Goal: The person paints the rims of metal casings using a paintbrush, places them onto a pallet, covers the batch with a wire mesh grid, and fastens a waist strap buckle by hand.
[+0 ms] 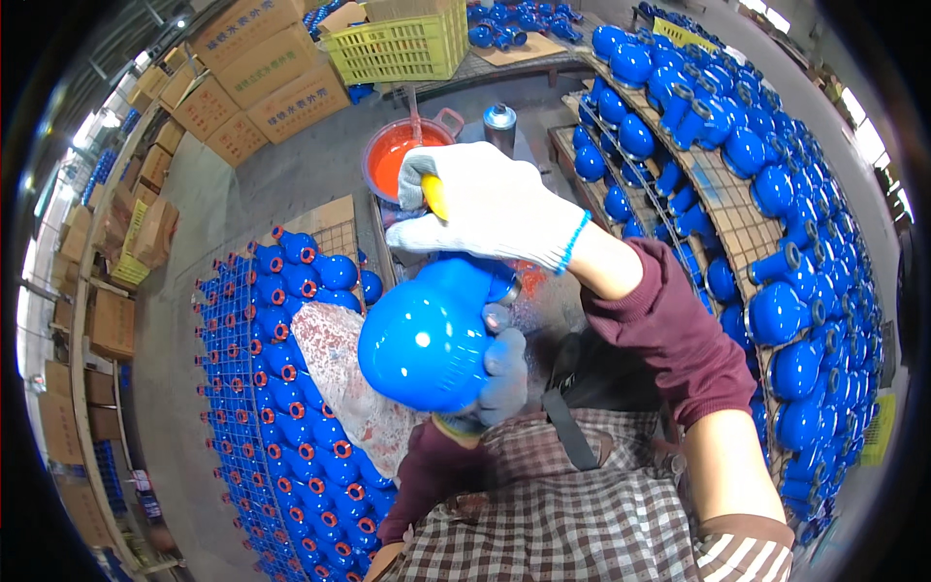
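Observation:
A glossy blue rounded metal casting (pixel 417 339) with a narrower neck is held in front of my body. My left hand (pixel 504 373), in a grey-looking glove, has its fingers curled around the casting's right side. My right hand (pixel 495 199), in a white knitted glove with blue cuff trim, is closed around a yellow handle (pixel 433 197) just above the casting's neck. The tool's working end is hidden behind the hand and casting. Beyond the right hand stands a round pot (pixel 371 175) of bright orange-red paint, with a stick leaning in it.
A spray can (pixel 499 126) stands beside the pot. To the left, a wire cage (pixel 228 359) holds many blue castings with red-painted rims. On the right, racks (pixel 722 199) carry more blue castings. A yellow crate (pixel 398 48) and cardboard boxes (pixel 262 63) stand at the back.

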Demonstrator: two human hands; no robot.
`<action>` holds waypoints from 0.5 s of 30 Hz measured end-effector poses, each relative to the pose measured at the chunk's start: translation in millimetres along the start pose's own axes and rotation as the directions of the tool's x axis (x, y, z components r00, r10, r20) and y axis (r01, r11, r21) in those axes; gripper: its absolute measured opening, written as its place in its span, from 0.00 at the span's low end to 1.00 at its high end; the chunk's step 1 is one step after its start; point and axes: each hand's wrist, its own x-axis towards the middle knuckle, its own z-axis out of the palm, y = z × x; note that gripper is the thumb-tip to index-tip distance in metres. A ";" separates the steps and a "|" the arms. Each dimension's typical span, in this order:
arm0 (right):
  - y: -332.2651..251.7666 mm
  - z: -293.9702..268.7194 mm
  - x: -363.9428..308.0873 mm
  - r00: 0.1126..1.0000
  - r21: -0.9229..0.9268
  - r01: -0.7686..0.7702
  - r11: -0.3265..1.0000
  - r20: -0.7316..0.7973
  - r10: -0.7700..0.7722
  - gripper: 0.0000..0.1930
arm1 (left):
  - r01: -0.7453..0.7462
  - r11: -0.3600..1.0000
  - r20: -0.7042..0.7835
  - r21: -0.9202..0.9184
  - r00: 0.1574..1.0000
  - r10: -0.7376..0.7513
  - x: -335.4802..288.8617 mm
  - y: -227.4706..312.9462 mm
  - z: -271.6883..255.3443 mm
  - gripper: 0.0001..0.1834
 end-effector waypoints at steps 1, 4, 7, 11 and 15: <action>0.0 -1.9 0.5 0.993 0.084 0.107 0.991 -0.056 -0.102 0.20 | -0.029 0.990 -0.135 0.138 0.990 0.048 1.9 -3.7 16.2 0.21; -8.6 -4.7 12.0 0.909 0.272 0.387 0.881 -0.273 -0.315 0.18 | -0.085 0.981 -0.141 0.174 0.984 0.110 3.7 4.2 29.2 0.26; -2.3 -9.6 8.0 0.954 0.802 0.213 0.558 -0.294 0.059 0.18 | -0.213 0.957 -0.203 0.195 0.946 0.252 -9.2 26.4 25.6 0.35; 71.6 31.4 19.4 0.785 0.894 0.084 0.441 -0.332 0.523 0.26 | -0.323 0.849 -0.410 0.419 0.767 0.494 -16.7 59.9 53.1 0.35; 151.4 107.7 28.7 0.697 0.926 -0.171 0.335 -0.127 0.706 0.26 | -0.356 0.603 -0.152 0.714 0.762 0.630 -66.7 113.2 21.0 0.52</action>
